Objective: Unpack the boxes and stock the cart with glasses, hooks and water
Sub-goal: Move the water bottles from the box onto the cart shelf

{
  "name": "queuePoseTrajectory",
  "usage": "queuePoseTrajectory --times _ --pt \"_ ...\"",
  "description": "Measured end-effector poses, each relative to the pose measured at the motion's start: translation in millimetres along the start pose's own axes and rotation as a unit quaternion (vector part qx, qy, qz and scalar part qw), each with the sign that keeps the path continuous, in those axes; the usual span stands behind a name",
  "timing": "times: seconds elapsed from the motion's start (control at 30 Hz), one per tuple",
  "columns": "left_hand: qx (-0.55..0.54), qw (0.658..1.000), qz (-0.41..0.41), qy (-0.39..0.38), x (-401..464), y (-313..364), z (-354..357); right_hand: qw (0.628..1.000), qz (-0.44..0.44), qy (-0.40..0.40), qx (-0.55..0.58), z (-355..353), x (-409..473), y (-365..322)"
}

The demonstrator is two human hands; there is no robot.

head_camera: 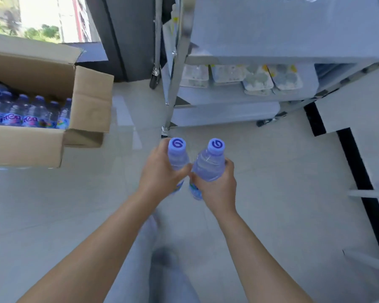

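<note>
A stockroom-like place: steel shelving cart (245, 60), open carton (53, 110) (bottled water inside), tiled floor (282, 171).

Two clear bottles (208, 165) have pale blue caps (176, 145) printed with a purple swirl. The cardboard box (53, 84) is plain brown; its bottles' labels (4, 119) are blue with purple lettering. The cart (282, 29) is grey.

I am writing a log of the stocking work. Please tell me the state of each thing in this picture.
Left hand: grips one water bottle, cap on.
Right hand: grips a second water bottle, cap on.
Cardboard box: flaps open, bottles still inside.
Cart: middle shelf holds clear packs, contents unclear.
</note>
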State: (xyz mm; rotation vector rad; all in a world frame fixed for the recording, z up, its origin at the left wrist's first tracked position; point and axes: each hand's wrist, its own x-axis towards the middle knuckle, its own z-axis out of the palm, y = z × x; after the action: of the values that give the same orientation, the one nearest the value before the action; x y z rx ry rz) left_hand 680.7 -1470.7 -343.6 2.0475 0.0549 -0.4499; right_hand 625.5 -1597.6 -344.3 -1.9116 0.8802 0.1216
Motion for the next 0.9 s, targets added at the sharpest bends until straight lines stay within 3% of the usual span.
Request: queuePoseTrajectory --times 0.37,0.67,0.9 --pt "0.008 1.0 -0.01 0.005 66 35 135 0.999 0.003 0.023 -0.033 -108 115 63" --pt "-0.032 0.994 -0.067 0.074 95 42 220 0.986 -0.039 -0.126 -0.102 -147 207 102" --pt "-0.066 0.985 -0.081 0.14 138 15 259 0.965 -0.092 -0.177 -0.168 -128 282 113"
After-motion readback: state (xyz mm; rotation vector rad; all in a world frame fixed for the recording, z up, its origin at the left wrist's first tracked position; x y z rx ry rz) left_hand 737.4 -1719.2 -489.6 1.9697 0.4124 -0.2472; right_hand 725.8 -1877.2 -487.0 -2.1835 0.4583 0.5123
